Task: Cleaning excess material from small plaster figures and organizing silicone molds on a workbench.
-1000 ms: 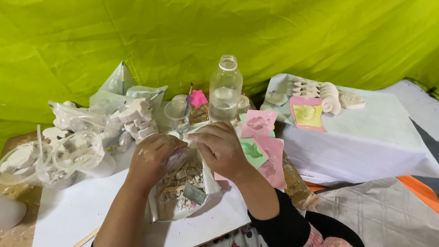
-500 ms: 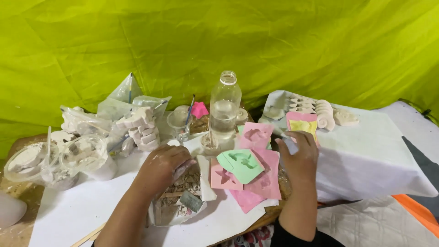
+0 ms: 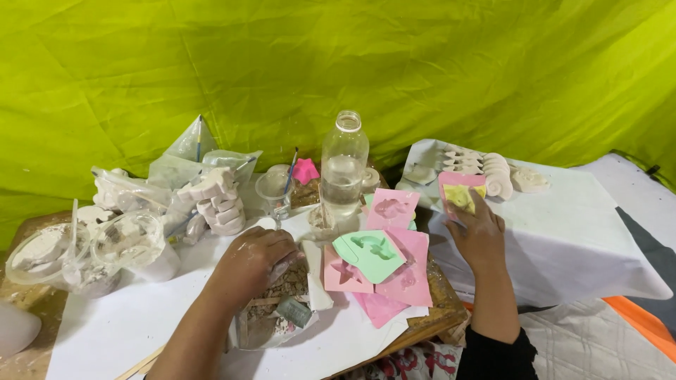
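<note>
My left hand (image 3: 250,262) rests knuckles-up on a clear plastic bag of plaster scraps (image 3: 276,309) lying on the white sheet (image 3: 105,331) that covers the counter. My fingers there are curled down into the bag's top, clenched loosely around its crumpled plastic; what they pinch inside is hidden under the hand. A small grey block (image 3: 293,312) shows through the bag just below my wrist.

My right hand (image 3: 480,236) reaches out to the right, onto the white cloth (image 3: 577,239). Its fingertips lie on the lower edge of a pink mould with a yellow piece on top (image 3: 461,195). The fingers are stretched fairly flat, touching rather than closed around it, and I cannot tell whether they grip its edge.

Between my hands lies a fan of pink moulds (image 3: 405,271), with a pale green mould (image 3: 368,252) lying on top of them and another pink one (image 3: 391,207) leaning behind. A clear water bottle (image 3: 343,169) stands upright just behind these, open at the neck. Left of it sit a pink star shape (image 3: 305,171), a stack of white plaster casts (image 3: 218,200) and clear tubs of white powder (image 3: 84,253). More white casts (image 3: 500,176) lie in a row beyond the yellow-topped mould. A yellow-green sheet (image 3: 352,63) hangs behind everything.
</note>
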